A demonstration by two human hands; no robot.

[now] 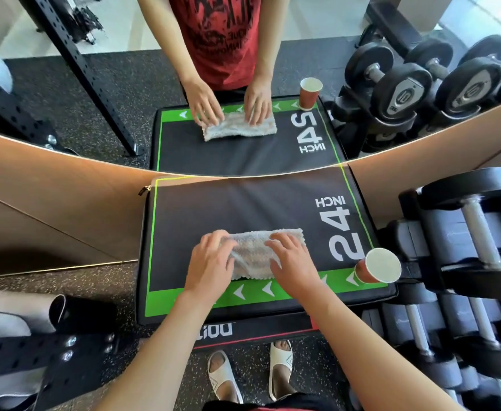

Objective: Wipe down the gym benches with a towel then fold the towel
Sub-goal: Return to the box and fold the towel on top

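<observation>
A pale fluffy towel (pixel 253 250) lies folded into a narrow strip on the black and green padded box (pixel 243 209) marked 24 INCH. My left hand (pixel 210 265) covers the towel's left end, with its fingers curled around the cloth. On the towel's right half rests my right hand (pixel 293 262), fingers spread and pressing down. Both hands touch the towel near the box's front edge. A mirror ahead repeats the scene.
A red paper cup (pixel 376 266) stands on the box's front right corner, close to my right hand. A dumbbell rack (pixel 462 262) fills the right side. A black perforated rack frame (pixel 36 354) stands at the lower left. Speckled rubber floor lies around.
</observation>
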